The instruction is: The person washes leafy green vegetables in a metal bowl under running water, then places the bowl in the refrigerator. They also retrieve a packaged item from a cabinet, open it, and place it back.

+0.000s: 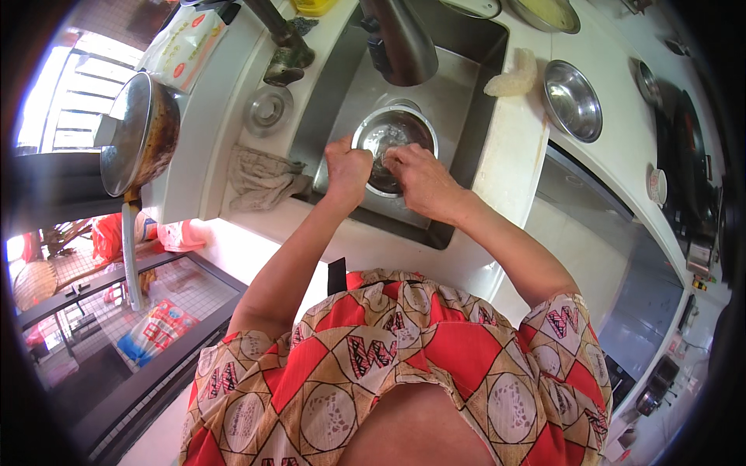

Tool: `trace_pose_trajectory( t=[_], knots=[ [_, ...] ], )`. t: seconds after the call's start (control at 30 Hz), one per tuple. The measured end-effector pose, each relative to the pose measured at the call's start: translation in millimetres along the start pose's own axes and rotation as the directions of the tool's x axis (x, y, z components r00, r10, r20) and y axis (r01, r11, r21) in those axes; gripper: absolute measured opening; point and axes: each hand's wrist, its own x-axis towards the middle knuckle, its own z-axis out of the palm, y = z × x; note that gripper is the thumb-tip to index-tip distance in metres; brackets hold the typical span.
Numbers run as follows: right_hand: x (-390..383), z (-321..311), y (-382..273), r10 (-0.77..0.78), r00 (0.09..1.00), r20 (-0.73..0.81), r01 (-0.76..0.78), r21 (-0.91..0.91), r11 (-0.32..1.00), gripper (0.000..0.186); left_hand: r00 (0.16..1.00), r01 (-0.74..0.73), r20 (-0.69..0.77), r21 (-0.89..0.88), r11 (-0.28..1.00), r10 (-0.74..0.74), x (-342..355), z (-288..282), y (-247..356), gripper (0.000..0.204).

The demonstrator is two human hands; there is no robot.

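A round metal bowl (429, 138) sits in the sink (460, 85) under the dark faucet (404, 54), with what looks like water in it. At its left rim, my left hand (348, 169) is closed around the edge. My right hand (423, 179) reaches over the right side of the bowl, fingers bent together down inside it. Whatever those fingers may hold is hidden or too small to name.
On the left counter lie a crumpled grey cloth (263, 179) and a round metal sink strainer (269, 110). A lidded pan (159, 132) stands on the sill farther left. To the right are an empty steel bowl (573, 101) and a pale loofah-like piece (514, 76).
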Motion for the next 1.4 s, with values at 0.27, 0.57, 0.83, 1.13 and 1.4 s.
trace_pose_trajectory(
  t=[0.27, 0.57, 0.83, 1.13, 1.4],
  knots=[
    [5.6, -1.2, -0.1, -0.021, 0.991, -0.133, 0.025, 0.030, 0.999, 0.056, 0.999, -0.032, 0.018, 0.003, 0.999, 0.032, 2.4, 1.9, 5.6, 0.013],
    [7.4, 1.1, -5.2, 0.001, 0.983, -0.185, -0.001, -0.002, 1.000, 0.053, 0.998, -0.055, 0.020, -0.015, 0.998, 0.055, 0.4, 4.8, 11.9, 0.015],
    [11.6, 1.3, -4.5, 0.005, 0.959, -0.284, -0.025, -0.066, 0.998, 0.053, 0.999, -0.035, -0.004, 0.019, 0.999, 0.035, -1.9, 5.5, 13.9, 0.013],
    [11.5, -0.4, -2.4, 0.026, 0.965, -0.262, -0.027, -0.001, 1.000, 0.050, 0.998, -0.058, 0.010, 0.053, 0.997, 0.058, 1.9, 2.3, 4.7, 0.007],
    [12.9, 1.7, 1.1, -0.031, 0.927, -0.374, 0.039, 0.014, 0.999, 0.046, 0.996, -0.085, 0.015, 0.049, 0.995, 0.084, 6.2, 1.9, 4.8, 0.004]
  ],
)
